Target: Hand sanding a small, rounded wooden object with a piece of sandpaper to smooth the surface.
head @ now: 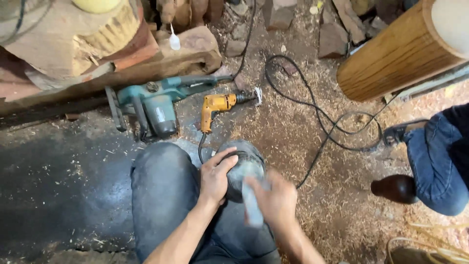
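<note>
L hand [215, 177] cupped on dark round bowl [244, 168] on the knee, fingers over its 9 o'clock rim. R hand [276, 200], blurred, closed on grey sanding block [252, 208] at 5 o'clock. Risk: bowl could roll off if grip eases. Drill [217, 108] w/ cord [322, 122] at 12 could snag feet.

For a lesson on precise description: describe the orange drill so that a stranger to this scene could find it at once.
Start at the big reddish log across the top left, with the teal saw lying on the floor below it. Just right of the saw, above the person's left hand, lies the drill. It is the only bright orange tool, smaller than the saw, its black cord trailing toward the knees.
</note>
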